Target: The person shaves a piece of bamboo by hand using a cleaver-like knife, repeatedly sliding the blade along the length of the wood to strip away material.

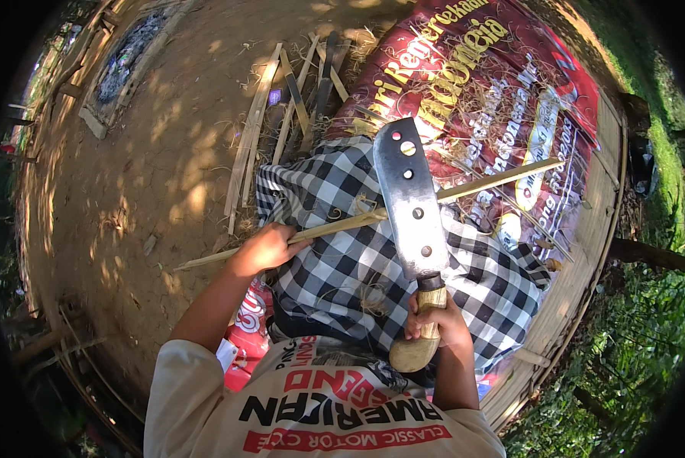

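My left hand [270,246] is closed round a long, pale bamboo strip [331,227], which slants up to the right across my lap. Its short end sticks out to the left past my wrist. In my right hand [440,317] is the curved wooden handle of a machete [403,191]. The broad steel blade, pierced with several round holes, points away from me. It crosses over the strip and hides part of it; whether they touch I cannot tell. Beneath both lies a black-and-white checkered cloth [335,282], draped over my legs and dotted with thin shavings.
Several loose strips [254,130], pale and dark, lie on the bare earth ahead. A dark red printed banner [464,91] littered with curly shavings spreads ahead to the right, over a slatted platform [586,237]. Far left, a framed bed of ash [128,57] sits on the ground.
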The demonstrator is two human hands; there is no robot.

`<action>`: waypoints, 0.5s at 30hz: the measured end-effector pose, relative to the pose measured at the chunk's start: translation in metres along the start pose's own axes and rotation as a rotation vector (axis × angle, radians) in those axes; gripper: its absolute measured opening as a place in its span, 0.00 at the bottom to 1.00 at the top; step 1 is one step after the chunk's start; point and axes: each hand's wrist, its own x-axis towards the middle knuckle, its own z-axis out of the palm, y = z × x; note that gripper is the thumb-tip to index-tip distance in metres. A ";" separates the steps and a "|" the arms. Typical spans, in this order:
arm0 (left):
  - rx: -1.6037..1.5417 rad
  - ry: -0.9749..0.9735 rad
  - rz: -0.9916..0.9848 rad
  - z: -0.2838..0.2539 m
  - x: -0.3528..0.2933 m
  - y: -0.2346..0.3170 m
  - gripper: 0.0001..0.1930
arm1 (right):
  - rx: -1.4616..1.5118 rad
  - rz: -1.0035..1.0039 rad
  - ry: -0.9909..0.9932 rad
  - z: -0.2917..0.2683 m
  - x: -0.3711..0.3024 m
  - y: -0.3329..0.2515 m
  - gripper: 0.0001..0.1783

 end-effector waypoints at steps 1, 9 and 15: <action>-0.007 -0.005 -0.033 0.000 -0.002 0.001 0.22 | -0.006 -0.057 0.056 -0.001 -0.003 -0.004 0.13; 0.029 0.009 0.005 -0.001 0.000 0.006 0.20 | -0.295 -0.138 0.298 -0.007 -0.001 0.001 0.11; -0.033 -0.026 -0.093 0.000 -0.003 0.002 0.22 | -0.166 -0.006 0.045 -0.003 0.009 0.005 0.13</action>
